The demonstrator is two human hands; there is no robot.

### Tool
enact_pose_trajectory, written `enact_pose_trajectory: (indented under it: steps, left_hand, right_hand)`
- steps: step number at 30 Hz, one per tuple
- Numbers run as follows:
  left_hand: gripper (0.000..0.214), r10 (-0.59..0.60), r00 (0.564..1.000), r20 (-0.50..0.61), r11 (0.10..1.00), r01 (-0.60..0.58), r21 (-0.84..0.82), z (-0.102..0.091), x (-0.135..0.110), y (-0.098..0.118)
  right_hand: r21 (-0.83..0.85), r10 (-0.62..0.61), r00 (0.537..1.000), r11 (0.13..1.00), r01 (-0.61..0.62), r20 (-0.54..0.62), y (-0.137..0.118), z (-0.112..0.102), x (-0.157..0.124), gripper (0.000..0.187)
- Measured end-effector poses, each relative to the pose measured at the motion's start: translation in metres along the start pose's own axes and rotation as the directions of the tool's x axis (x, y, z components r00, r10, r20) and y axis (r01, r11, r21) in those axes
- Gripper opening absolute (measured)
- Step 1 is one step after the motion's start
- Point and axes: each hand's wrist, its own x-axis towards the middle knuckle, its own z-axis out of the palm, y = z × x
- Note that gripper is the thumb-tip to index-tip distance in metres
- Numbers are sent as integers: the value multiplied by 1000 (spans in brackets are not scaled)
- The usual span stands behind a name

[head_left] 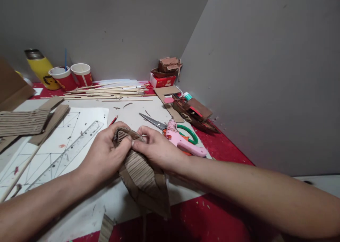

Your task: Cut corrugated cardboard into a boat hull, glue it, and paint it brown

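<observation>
Both my hands grip a boat-shaped piece of corrugated cardboard (143, 178) over the table. My left hand (106, 153) pinches its far end from the left, fingers curled round the edge. My right hand (156, 148) pinches the same end from the right, thumb and fingers pressed on the cardboard. The wider part of the piece points toward me, resting on the white sheet. A pink glue gun (183, 141) lies just right of my right hand.
Green-handled scissors (170, 127) lie behind the glue gun. A clear ruler (69, 150) rests on a drawn paper plan (53, 146). Cardboard strips (23, 121) lie at left, wooden sticks (108, 91) and two red cups (71, 75) at the back, a brown cardboard boat model (195, 113) at right.
</observation>
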Motion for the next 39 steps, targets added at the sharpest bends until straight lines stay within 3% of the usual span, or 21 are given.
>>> enact_pose_trajectory:
  steps: [6, 11, 13, 17, 19, 22, 24, 25, 29, 34, 39]
  left_hand:
    - [9, -7, 999, 42, 995, 11, -94, -3, 4, 1]
    - [9, -26, 997, 78, 990, 36, -134, -7, 5, 0]
    - [9, -50, 997, 66, 989, 59, -134, -8, 8, -4]
    - [10, -89, 996, -25, 983, 84, -161, -11, 18, -20]
    - [13, -94, 993, -76, 977, 78, -198, -12, 23, -30]
    - [19, -116, 988, -106, 965, 87, -248, -10, 26, -38]
    - [21, -142, 985, -102, 958, 110, -266, -9, 25, -38]
    - [21, -156, 983, -96, 953, 124, -277, -8, 24, -37]
    - [18, -197, 978, -68, 920, 160, -356, -8, 22, -33]
    - [21, -193, 981, 7, 879, 175, -444, -9, 24, -37]
    - [16, -182, 976, 122, 835, 218, -505, -8, 25, -44]
  right_hand:
    - [2, 48, 996, 999, -49, 79, -12, -8, -2, 16]
    - [-115, 19, 996, 993, -9, 84, -19, -20, -10, 12]
    - [-181, -45, 998, 982, 53, 50, -21, -32, -12, 14]
    - [-308, -203, 968, 939, 151, -145, -26, -68, -24, 20]
    - [-492, -251, 946, 862, 122, -204, -26, -87, -32, 21]
    - [-796, -333, 932, 599, 90, -145, -16, -110, -46, 24]
    - [-894, -383, 919, 438, 92, -93, -4, -118, -54, 27]
    - [-912, -405, 910, 398, 94, -83, 2, -120, -57, 30]
    - [-921, -531, 847, 323, 217, 14, 18, -115, -66, 25]
    - [-842, -701, 674, 199, 501, 235, 13, -88, -67, 12]
    - [-782, -717, 619, 169, 600, 320, 4, -65, -45, 17]
